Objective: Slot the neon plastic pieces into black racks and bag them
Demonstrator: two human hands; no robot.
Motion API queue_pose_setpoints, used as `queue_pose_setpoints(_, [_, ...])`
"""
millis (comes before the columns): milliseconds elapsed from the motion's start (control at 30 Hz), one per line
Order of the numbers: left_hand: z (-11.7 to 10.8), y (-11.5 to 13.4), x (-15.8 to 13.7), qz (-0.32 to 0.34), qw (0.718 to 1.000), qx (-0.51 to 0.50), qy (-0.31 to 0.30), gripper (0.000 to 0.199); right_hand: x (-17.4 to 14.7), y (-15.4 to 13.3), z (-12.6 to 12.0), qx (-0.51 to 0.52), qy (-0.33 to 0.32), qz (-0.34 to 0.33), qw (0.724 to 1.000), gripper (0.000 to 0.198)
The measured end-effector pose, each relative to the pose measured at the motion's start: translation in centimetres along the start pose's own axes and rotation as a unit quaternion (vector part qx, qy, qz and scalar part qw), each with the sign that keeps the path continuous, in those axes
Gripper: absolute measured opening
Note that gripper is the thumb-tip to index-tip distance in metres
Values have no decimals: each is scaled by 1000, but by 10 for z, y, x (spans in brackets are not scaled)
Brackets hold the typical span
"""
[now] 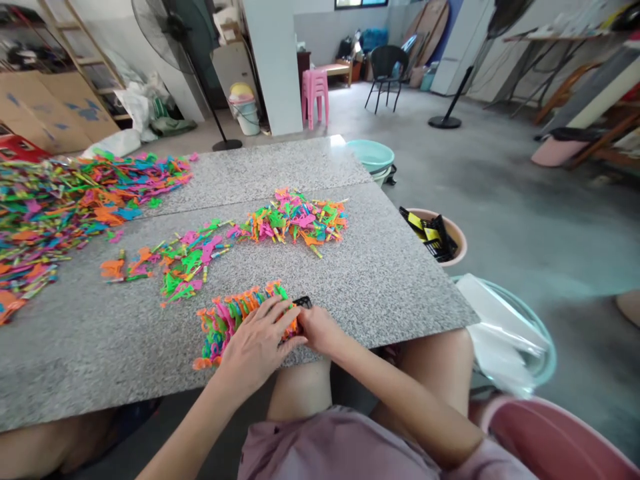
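A packed row of small bright plastic toys, in orange, green, pink and blue, stands near the table's front edge. My left hand lies over the right part of this row, its fingers stretched out and touching the toys. At the row's right end, my right hand is closed on a black plastic piece with a grid-like edge. Most of that piece is hidden by my fingers. The two hands nearly touch.
A loose pile of toys lies mid-table, a smaller scatter left of it, and a large heap at far left. Right of the speckled table stand a basin with black-and-yellow items and a tub with clear plastic.
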State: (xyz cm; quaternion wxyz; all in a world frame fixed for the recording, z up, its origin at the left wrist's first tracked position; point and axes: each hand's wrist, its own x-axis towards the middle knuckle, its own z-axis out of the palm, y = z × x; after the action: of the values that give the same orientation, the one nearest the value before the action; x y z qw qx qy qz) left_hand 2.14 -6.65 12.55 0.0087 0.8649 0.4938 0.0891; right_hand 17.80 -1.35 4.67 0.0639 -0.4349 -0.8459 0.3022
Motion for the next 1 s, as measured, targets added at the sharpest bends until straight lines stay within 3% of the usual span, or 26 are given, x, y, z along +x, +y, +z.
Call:
queue_pose_setpoints(100, [8, 0, 0, -8, 999, 28, 15, 30, 23, 29, -27, 54, 2, -28, 998, 21])
queue_pose_setpoints(200, [10, 1, 1, 0, 999, 49, 18, 27, 67, 58, -66, 16, 174, 112, 978, 32])
queue_pose_setpoints(233, [10, 1, 0, 3, 998, 54, 22, 27, 82, 64, -76, 5, 201, 156, 967, 36])
queue_pose_setpoints(333, [7, -1, -3, 7, 998, 56, 26, 28, 112, 73, -90, 11, 168, 197, 966, 30])
queue_pose_setpoints(467, [2, -9, -14, 25, 999, 35, 17, 31, 92, 75, -71, 71, 96, 161, 980, 7])
queue_pose_setpoints(567, [-1, -12, -18, 25, 999, 27, 3, 33, 54, 77, -51, 216, 59, 138, 965, 3])
queue_pose_setpoints(733, [-3, -9, -17, 19, 999, 38, 3, 32, 25, 68, -27, 381, 101, 147, 908, 14])
queue_pose_setpoints(833, [-3, -7, -17, 20, 999, 48, 11, 32, 27, 53, -15, 468, 92, 103, 873, 10])
queue_pose_setpoints(900, [-3, -7, -17, 25, 998, 53, 16, 32, 30, 43, -7, 478, 105, 65, 870, 11])
queue_pose_setpoints(1000, [-3, -8, -18, 30, 998, 59, 16, 32, 36, 32, 5, 425, 176, 44, 887, 13])
